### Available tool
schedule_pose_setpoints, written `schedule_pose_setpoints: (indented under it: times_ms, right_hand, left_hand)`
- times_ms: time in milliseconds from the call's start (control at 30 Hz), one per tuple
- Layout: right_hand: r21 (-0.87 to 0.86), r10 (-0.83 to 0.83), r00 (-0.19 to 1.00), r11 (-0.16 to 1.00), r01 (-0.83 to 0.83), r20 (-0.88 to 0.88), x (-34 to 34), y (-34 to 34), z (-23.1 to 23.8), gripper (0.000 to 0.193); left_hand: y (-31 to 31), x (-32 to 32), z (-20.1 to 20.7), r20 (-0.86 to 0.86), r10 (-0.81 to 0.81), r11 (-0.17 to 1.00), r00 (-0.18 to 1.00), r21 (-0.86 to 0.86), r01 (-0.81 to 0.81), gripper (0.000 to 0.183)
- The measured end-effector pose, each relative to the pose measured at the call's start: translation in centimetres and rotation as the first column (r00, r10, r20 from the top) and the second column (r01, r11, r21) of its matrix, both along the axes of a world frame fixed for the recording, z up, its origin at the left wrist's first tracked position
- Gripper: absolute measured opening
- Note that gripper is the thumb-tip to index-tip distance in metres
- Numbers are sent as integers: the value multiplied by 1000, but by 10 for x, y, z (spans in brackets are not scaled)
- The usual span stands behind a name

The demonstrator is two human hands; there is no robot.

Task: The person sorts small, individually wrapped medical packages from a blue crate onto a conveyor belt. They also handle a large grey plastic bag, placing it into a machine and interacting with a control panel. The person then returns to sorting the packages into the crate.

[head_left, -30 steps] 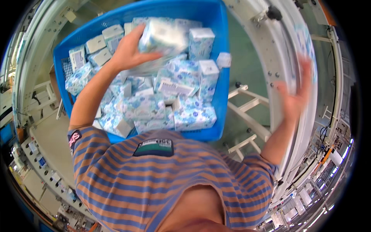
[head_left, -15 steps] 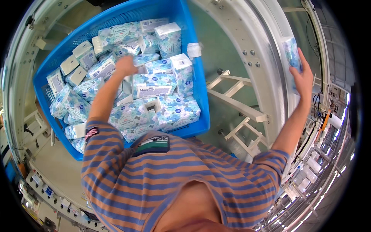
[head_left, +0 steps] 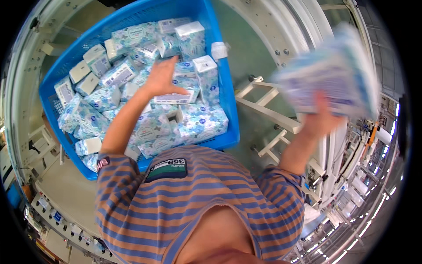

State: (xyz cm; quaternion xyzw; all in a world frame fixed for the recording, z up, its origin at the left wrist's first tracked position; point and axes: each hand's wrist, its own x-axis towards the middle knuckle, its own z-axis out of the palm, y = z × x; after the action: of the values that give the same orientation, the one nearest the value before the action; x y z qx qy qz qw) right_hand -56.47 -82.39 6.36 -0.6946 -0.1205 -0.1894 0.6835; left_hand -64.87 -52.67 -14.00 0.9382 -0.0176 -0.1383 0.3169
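My left hand (head_left: 163,80) is over the blue basket, thumb and fingers spread, just above a tissue pack (head_left: 176,96) with a white label. It holds nothing that I can see. On the right, my right hand (head_left: 323,116) grips another tissue pack (head_left: 325,75), wrapped in blue and white film and smeared by motion. This pack is raised, away from the basket. Several more flowered packs lie heaped at mixed angles inside the blue plastic basket (head_left: 228,101). One tissue pack (head_left: 206,79) stands upright against the basket's right wall.
White metal frame legs (head_left: 268,110) stand on the floor to the right of the basket. A curved-looking pale metal beam (head_left: 272,26) runs past them. A white roll-like piece (head_left: 219,50) sits on the basket's right rim.
My left hand has shifted right over the packs and spread its fingers. My right hand has come inward from the far right, and the pack in it has turned its broad face into view.
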Motion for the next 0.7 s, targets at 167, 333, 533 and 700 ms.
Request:
schedule_pose_setpoints:
  times_ms: [167,333,533,700]
  right_hand:
    - [-890,-81,935,289,353,345,87,-85,66,61]
    - [-858,-22,935,390,334,354,94,-73,33,68]
    - [-234,358,751,799,-554,-555,-28,45,-22,109]
    - [-374,-184,957,891,259,226,31,-73,56,51]
  left_hand:
    - [-7,-18,-19,-413,-118,925,903,286,252,104]
    - [43,-28,61,-162,205,962,965,-145,-229,96]
    - [-83,-11,94,103,231,569,967,-821,-48,85]
    - [-90,-1,-18,-481,281,485,831,-676,-555,87]
